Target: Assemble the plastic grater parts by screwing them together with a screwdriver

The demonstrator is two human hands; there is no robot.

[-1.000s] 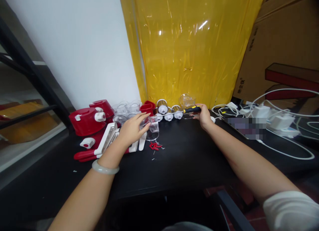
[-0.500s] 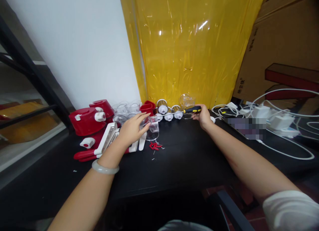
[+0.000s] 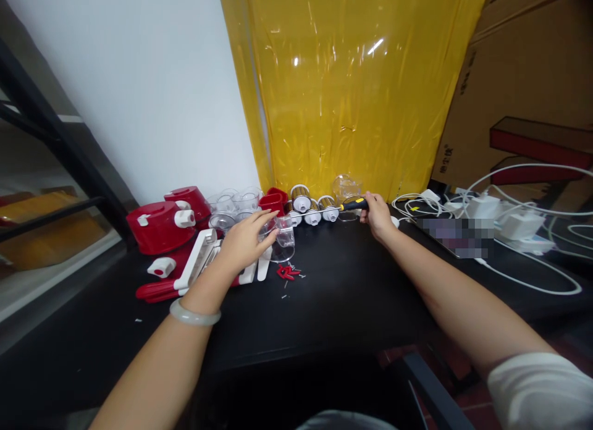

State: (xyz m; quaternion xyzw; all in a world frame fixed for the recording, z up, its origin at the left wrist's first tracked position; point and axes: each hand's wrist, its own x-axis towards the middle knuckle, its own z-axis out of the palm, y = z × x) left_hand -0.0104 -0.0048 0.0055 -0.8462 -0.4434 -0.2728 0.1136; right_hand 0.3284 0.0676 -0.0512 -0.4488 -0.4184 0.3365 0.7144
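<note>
My right hand [image 3: 377,216] grips the black and yellow handle of a screwdriver [image 3: 354,204]. Its long thin shaft points left, across the front of the grater drums, to a clear plastic part [image 3: 286,232]. My left hand [image 3: 248,241] is closed around that clear part, thumb and fingers on its left side; the screwdriver's tip is hidden there. On the table just below lie small red plastic pieces [image 3: 287,272] and several small screws [image 3: 299,269]. Several metal grater drums with white ends [image 3: 301,201] are stacked behind the shaft.
Red housings [image 3: 160,229] with white knobs and white-and-red handle parts [image 3: 197,260] lie to the left. Clear cups [image 3: 225,201] and red pieces [image 3: 273,200] stand at the back. On the right are a tablet [image 3: 456,235], white chargers [image 3: 523,226] and looping cables.
My right hand has turned slightly on the screwdriver handle, which sits a little further left. My left hand and the clear part stay in place; the view has shifted slightly.
</note>
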